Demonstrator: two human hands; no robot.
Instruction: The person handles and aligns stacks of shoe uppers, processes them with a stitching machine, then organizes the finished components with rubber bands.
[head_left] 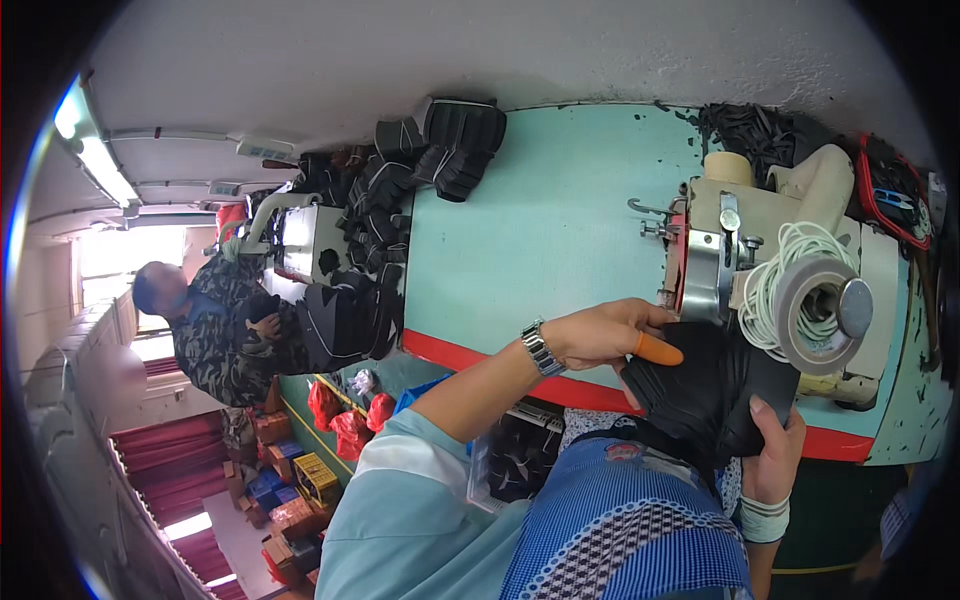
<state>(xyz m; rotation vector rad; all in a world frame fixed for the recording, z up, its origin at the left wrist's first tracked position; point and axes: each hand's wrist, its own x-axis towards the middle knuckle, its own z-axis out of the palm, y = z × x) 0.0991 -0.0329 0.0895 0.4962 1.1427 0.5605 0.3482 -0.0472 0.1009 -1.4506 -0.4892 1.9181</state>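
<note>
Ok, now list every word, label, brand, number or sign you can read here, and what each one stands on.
None can be read.
Small reddish patch on the blue apron: any lettering is too small and blurred.
Yellow crate and orange boxes at lower left: too small to read.
Black pieces between the left hand and right hand: no lettering shows.
Cream sewing machine: nothing legible.

I am observing the left hand (603, 336) gripping palm-down; the right hand (780, 455) is gripping to its right.
</note>
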